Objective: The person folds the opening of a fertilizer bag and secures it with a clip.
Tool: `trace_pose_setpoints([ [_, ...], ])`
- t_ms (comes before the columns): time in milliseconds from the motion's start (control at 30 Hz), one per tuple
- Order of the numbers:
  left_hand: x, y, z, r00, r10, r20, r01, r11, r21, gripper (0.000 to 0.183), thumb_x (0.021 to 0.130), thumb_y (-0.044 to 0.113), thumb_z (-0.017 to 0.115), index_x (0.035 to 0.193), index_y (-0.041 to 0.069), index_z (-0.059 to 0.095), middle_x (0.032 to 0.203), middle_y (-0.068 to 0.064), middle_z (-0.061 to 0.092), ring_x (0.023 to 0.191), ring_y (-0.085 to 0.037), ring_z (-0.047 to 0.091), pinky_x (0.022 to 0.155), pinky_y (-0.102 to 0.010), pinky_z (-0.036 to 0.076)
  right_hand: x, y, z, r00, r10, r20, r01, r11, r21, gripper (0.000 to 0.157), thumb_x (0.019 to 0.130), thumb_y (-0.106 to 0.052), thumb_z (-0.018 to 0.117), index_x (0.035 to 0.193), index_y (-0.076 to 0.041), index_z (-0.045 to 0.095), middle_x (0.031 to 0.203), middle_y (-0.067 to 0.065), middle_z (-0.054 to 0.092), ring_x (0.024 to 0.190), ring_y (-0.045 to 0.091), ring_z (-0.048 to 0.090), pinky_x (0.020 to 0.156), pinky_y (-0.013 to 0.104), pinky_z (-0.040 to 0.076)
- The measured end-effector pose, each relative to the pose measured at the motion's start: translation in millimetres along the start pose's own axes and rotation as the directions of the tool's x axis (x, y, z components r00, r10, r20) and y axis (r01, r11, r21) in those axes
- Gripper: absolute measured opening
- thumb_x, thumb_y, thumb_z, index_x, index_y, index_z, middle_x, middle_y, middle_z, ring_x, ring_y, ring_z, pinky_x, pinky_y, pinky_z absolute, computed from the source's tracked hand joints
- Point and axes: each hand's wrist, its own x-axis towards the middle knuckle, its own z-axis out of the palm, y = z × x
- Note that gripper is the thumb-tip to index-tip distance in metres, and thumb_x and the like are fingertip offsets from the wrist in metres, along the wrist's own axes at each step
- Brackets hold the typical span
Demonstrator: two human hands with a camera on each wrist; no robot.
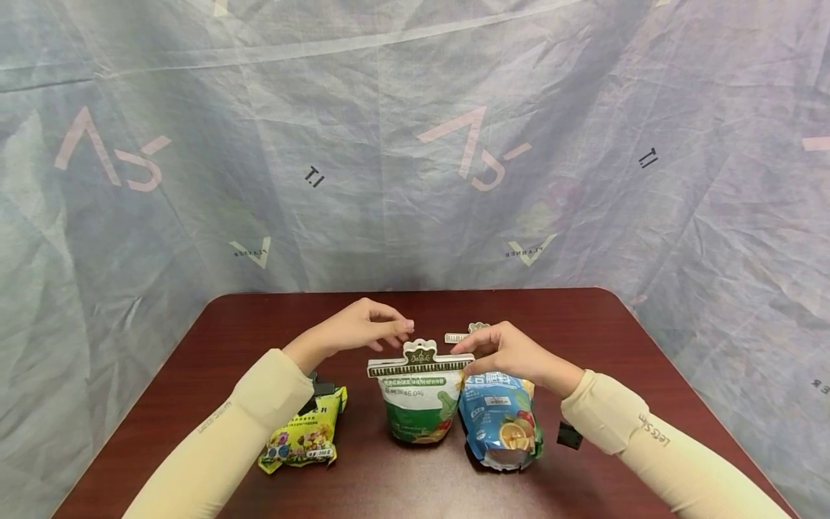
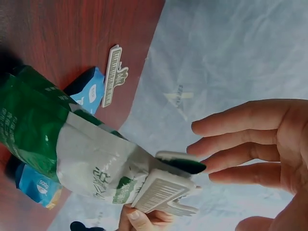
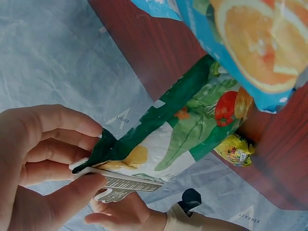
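A green-and-white bag [image 1: 420, 407] stands upright in the middle of the table, with a piano-key-patterned bag clip [image 1: 420, 361] across its top. My right hand [image 1: 509, 353] pinches the right end of this clip, at the bag's top corner. In the right wrist view, the thumb lies on the clip [image 3: 118, 185] and the fingers are behind it and the green corner of the bag [image 3: 159, 134]. My left hand [image 1: 357, 328] hovers above the clip's left end, fingers extended and holding nothing. The left wrist view shows that hand [image 2: 260, 149] apart from the clip [image 2: 163, 192].
A blue bag with orange pictures [image 1: 502, 414] lies just right of the green-and-white bag. To the left, a yellow flower-printed bag [image 1: 305, 432] lies below my left forearm. A second bag clip [image 1: 457, 337] rests on the dark red table [image 1: 363, 490] behind. Grey cloth [image 1: 382, 180] hangs beyond.
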Motion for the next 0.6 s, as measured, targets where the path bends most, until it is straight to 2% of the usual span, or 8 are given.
trace_pose_setpoints([
  [100,-6.2,-8.1,-1.7,0.998,0.055,-0.008,-0.055,0.998,-0.019,0.034,0.082,0.036,0.068,0.107,0.013,0.068,0.101,-0.004,0.067,0.090,-0.016,0.063,0.077,-0.036,0.051,0.1,0.9,-0.3,1.000,-0.010,-0.003,0.010,1.000,0.001,0.031,0.077,-0.002,0.071,0.108,-0.003,0.067,0.100,0.013,0.065,0.079,0.025,0.064,0.072,0.050,0.050],
  [267,-18.1,-19.3,0.5,0.993,0.120,-0.010,-0.121,0.992,-0.046,0.042,0.074,0.021,0.078,0.110,0.004,0.065,0.105,-0.010,0.065,0.092,-0.022,0.063,0.076,-0.032,0.051,-0.1,3.4,-0.3,1.000,-0.009,-0.012,0.009,1.000,0.001,0.031,0.078,-0.004,0.071,0.109,-0.002,0.066,0.101,0.014,0.065,0.081,0.026,0.064,0.072,0.043,0.052],
  [400,-25.7,-25.1,3.5,0.993,0.120,-0.021,-0.121,0.990,-0.066,0.046,0.070,0.013,0.080,0.112,0.002,0.063,0.110,-0.017,0.062,0.097,-0.025,0.062,0.073,-0.033,0.052,-0.4,5.1,-0.6,0.999,0.013,-0.030,-0.013,1.000,-0.013,0.031,0.079,-0.007,0.070,0.110,-0.004,0.066,0.106,0.012,0.064,0.088,0.028,0.063,0.075,0.044,0.051],
  [600,-32.2,-34.3,8.4,0.991,0.123,-0.044,-0.126,0.991,-0.053,0.045,0.069,0.009,0.080,0.111,0.003,0.064,0.108,-0.011,0.064,0.100,-0.021,0.061,0.081,-0.036,0.049,-1.5,6.3,-0.4,0.998,0.042,-0.046,-0.043,0.999,-0.033,0.029,0.083,-0.013,0.068,0.111,-0.005,0.066,0.107,0.011,0.064,0.099,0.028,0.059,0.079,0.038,0.050],
])
